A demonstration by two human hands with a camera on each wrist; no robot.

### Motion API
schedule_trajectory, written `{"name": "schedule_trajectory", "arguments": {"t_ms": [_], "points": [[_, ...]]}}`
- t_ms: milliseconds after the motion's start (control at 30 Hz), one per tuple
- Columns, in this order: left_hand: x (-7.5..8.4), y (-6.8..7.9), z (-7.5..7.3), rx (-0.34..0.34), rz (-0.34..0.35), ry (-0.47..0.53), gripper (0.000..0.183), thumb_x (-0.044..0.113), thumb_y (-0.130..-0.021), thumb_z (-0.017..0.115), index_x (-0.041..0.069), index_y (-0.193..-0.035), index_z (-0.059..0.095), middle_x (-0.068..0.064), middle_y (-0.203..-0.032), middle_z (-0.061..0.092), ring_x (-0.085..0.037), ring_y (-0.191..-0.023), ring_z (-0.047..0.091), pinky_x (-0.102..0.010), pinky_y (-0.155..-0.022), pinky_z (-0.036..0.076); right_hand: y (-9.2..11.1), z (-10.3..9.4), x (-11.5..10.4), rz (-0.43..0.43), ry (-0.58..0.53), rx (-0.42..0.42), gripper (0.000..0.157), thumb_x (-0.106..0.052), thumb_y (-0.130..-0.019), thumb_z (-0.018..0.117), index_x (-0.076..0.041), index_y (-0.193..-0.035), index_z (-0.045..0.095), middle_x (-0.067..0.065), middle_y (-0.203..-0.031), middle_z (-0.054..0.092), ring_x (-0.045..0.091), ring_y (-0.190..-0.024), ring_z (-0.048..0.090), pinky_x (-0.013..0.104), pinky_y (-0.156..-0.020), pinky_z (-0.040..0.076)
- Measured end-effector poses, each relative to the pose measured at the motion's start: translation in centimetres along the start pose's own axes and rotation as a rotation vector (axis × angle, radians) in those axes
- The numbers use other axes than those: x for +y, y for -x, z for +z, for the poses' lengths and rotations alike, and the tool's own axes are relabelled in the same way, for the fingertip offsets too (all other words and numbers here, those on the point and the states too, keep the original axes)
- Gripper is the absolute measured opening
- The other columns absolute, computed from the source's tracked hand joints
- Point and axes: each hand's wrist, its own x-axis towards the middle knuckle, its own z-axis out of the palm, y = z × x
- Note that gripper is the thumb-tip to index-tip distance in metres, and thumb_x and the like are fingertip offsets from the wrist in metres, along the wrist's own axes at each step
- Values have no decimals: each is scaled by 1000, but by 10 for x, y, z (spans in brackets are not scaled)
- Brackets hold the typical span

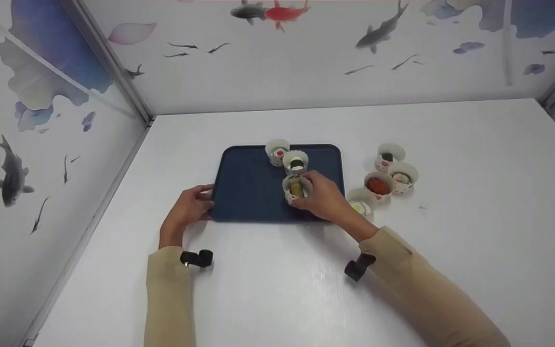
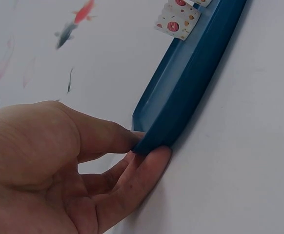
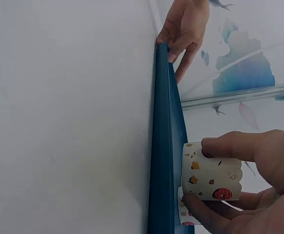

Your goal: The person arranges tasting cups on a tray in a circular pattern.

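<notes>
A dark blue tray (image 1: 248, 188) lies on the white table. At its left edge my left hand (image 1: 189, 208) pinches the rim, thumb on top and fingers beneath in the left wrist view. My right hand (image 1: 324, 196) grips a patterned paper cup (image 3: 210, 170) between thumb and fingers, over the tray's right half. Inside that cup is a yellowish-brown piece of food (image 1: 296, 189). Just behind it on the tray stand a paper cup with a dark-topped white piece (image 1: 297, 164) and a paper cup with a red-centred roll (image 1: 279, 153).
Right of the tray, several more paper cups stand close together: one with an orange-red filling (image 1: 378, 186), one with a pale roll (image 1: 401, 178), one with a dark piece (image 1: 387, 157) and one with a white and yellow piece (image 1: 360, 207). Fish-painted walls (image 1: 306, 72) border the table.
</notes>
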Motion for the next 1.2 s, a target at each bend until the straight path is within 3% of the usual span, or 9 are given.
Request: {"name": "schedule_trajectory", "arguments": {"t_ms": [300,600,1200], "points": [[0,0,-1,-4,-2,-7,55,0,-100,49,5,-153,39,-27,-140,53,-35,-121,61,-32,-85,60,-9,12,4,20,-70,47,65,-18,-83,81,-2,-138,50,16,-134,59,30,-121,56,46,-108,46],[-1,-1,-2,-5,-25,-12,55,1,-100,49,8,-154,39,-25,-142,52,-32,-120,60,-32,-86,60,-14,20,0,45,-104,74,72,-14,-82,81,-1,-143,45,19,-140,55,32,-128,53,47,-110,44],[-1,0,0,11,-23,-6,55,0,-99,49,8,-153,41,-25,-140,53,-33,-121,60,-31,-86,60,-19,25,-2,19,-150,121,70,-15,-79,85,3,-136,48,21,-134,56,33,-126,55,46,-109,45]]}}
